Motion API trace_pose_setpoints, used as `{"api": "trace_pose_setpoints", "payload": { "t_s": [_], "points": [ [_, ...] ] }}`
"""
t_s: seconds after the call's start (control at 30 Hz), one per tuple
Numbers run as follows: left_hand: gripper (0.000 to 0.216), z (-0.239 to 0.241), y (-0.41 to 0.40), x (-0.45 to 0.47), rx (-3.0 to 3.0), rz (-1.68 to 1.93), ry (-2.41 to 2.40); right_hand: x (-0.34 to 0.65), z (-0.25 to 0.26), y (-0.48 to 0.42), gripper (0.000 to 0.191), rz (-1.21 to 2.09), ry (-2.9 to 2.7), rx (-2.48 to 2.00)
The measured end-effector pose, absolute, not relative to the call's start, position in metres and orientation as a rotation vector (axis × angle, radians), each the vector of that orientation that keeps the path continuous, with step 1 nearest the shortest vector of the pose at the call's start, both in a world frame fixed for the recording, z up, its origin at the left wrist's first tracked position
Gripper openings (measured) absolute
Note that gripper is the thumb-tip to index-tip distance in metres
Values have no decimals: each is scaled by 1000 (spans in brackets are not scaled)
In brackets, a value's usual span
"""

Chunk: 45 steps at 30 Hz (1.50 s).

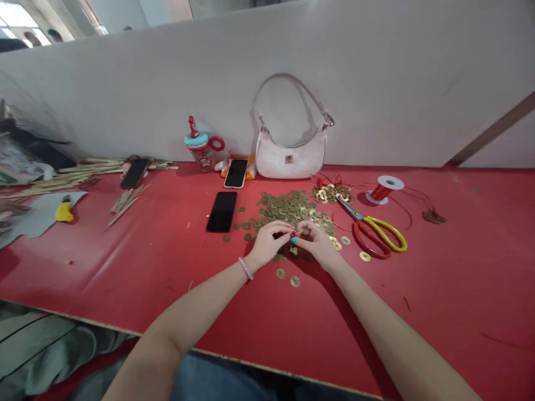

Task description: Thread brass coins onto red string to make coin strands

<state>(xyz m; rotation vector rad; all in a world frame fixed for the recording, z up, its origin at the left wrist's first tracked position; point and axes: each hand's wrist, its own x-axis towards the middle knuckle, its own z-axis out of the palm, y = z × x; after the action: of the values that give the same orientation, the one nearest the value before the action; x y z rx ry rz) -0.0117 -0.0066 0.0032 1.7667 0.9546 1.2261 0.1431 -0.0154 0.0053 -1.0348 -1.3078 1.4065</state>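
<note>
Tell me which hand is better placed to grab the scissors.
Probably the right. The right hand sits beside the scissors, whose handles lie just to its right; the left hand is on the far side and would need to cross.

Left hand (267, 243) and right hand (318, 243) meet at frame centre, fingers curled, tips pinched against each other, backs upward. Bare left forearm (196, 312) enters from 7 o'clock, right forearm (376, 326) from 5 o'clock.
</note>
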Motion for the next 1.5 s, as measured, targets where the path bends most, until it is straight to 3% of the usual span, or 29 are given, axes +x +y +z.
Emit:
{"api": "trace_pose_setpoints", "payload": {
  "t_s": [0.7,1.1,1.5],
  "points": [
    [9,3,-7,-10,1820,1191,904,150,2,-14,33,1662,-1225,-971],
    [9,1,-5,-10,1741,1201,967,147,-5,-12,19,1472,-1181,-988],
    [10,-1,-2,-9,1613,1206,1024,143,0,-15,21,1306,-1212,-1039]
  ]
}}
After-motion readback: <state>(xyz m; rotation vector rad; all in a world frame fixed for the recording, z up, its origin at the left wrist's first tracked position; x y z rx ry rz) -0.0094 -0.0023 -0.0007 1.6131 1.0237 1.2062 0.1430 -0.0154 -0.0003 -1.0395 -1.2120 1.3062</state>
